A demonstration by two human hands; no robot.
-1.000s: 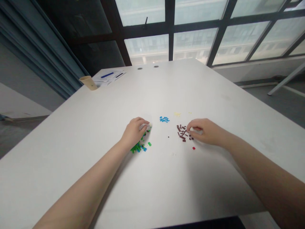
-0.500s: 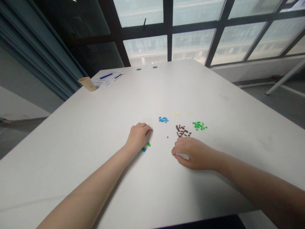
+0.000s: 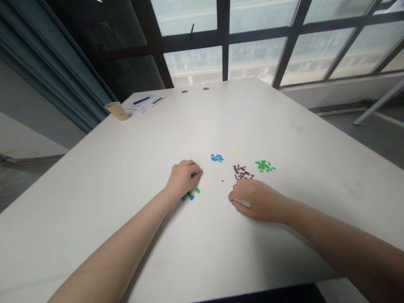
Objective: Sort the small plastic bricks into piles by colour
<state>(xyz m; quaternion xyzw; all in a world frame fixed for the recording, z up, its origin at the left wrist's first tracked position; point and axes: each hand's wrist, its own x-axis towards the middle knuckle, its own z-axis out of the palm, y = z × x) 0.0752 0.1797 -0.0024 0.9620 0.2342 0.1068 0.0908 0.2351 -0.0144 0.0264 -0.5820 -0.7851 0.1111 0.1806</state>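
From my feed, going left to right, a teal curtain [image 3: 53, 63] hangs down the far left, and a paper cup [image 3: 116, 110] stands beside printed papers [image 3: 143, 102] at the table's far corner. A black-framed window [image 3: 223, 42] fills the back wall. The white table [image 3: 221, 118] runs wide, and I have plenty of open surface on both sides of the work and beyond it. The left hand [image 3: 183, 179] is curled down, fingertips drawn together on a green brick [image 3: 195, 173]; I can't tell whether it is actually pinched. A small scatter of green and blue bricks [image 3: 190, 194] lies just below that hand. Further right, blue bricks [image 3: 216, 158] and pale yellow bits [image 3: 234, 150] sit apart, then dark brown bricks [image 3: 241, 171] and a cluster of green bricks [image 3: 264, 166]. The right hand [image 3: 252, 201] rests just below the brown bricks, fingers curled toward the thumb; I can't tell if it holds anything. Compared with the last frame, the left hand has moved slightly farther up the table, uncovering more of the scatter.
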